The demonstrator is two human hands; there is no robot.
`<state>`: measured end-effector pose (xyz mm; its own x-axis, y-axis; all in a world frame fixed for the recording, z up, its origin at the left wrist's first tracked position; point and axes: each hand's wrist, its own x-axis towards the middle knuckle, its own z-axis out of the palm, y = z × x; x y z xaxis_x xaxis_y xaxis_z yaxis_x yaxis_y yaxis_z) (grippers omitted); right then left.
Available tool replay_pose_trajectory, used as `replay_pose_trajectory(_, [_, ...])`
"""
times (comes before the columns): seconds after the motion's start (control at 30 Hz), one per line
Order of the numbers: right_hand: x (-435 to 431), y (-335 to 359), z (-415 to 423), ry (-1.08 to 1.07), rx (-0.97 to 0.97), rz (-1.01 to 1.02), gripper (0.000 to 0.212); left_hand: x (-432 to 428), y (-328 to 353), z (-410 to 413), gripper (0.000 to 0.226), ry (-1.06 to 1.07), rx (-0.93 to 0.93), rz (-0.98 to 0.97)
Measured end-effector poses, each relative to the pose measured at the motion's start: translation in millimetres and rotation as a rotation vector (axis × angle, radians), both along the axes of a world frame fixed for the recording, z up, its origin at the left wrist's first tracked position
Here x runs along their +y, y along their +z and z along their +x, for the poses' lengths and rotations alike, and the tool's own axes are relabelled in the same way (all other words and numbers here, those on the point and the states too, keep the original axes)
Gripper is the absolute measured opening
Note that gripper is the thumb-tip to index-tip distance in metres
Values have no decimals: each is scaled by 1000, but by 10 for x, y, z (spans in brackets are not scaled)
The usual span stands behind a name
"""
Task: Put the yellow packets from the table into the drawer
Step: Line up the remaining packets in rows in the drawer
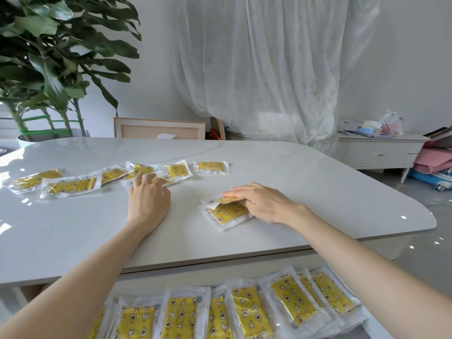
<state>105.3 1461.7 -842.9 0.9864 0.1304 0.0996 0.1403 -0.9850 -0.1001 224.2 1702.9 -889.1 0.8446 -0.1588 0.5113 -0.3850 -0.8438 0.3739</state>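
Several yellow packets in clear wrap lie on the white table [305, 182], among them one at far left [69, 187] and one apart at the back [211, 166]. My left hand [149, 194] reaches into this spread, fingertips touching a packet [140, 170]. My right hand [259, 200] grips a small stack of packets [226, 212] nearer the table's middle, the top one lifted at its edge. Below the table's front edge the open drawer [374, 332] holds a row of several yellow packets [292, 299].
A large potted plant [49, 69] stands at the far left behind the table. A framed board [159, 128] leans behind the table. A white cabinet [381, 148] with clutter stands at the right, beside pink items on the floor. Sheer curtains hang behind.
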Motion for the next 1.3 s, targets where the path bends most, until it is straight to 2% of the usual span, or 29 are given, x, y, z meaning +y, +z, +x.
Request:
replay_pose_trajectory(0.07, [48,30,-24,-35,95,93,58,4,-2,-2,33,5,-4,8])
replay_pose_trajectory(0.2, [116,157,9,-144,269,527,38,7,-4,8,34,17,-12,13])
replay_pose_trajectory(0.27, [132,172,27,-157,301,578,30,10,-11,19,35,24,-3,11])
replay_pose_trajectory(0.33, [141,146,44,-134,321,520,23,17,-17,49,38,32,41,-14])
replay_pose_trajectory(0.4, [134,126,72,-132,315,498,30,45,7,94,45,58,132,-96])
replay_pose_trajectory(0.5, [151,142,114,-157,315,575,55,127,45,196,54,133,278,-179])
replay_pose_trajectory(0.67, [191,123,212,-260,263,608,92,224,52,307,75,203,359,-85])
replay_pose_trajectory(0.77, [248,92,238,-289,267,681,95,253,62,339,78,195,356,-15])
replay_pose_trajectory(0.93, [343,58,288,-329,270,739,90,223,60,283,58,137,270,125])
replay_pose_trajectory(1.03, [354,41,306,-348,269,756,91,210,69,197,48,116,226,83])
replay_pose_trajectory(1.13, [364,31,300,-387,247,750,100,259,66,108,36,51,251,17])
replay_pose_trajectory(1.3, [449,25,216,-434,214,774,107,451,89,-85,35,-74,343,-3])
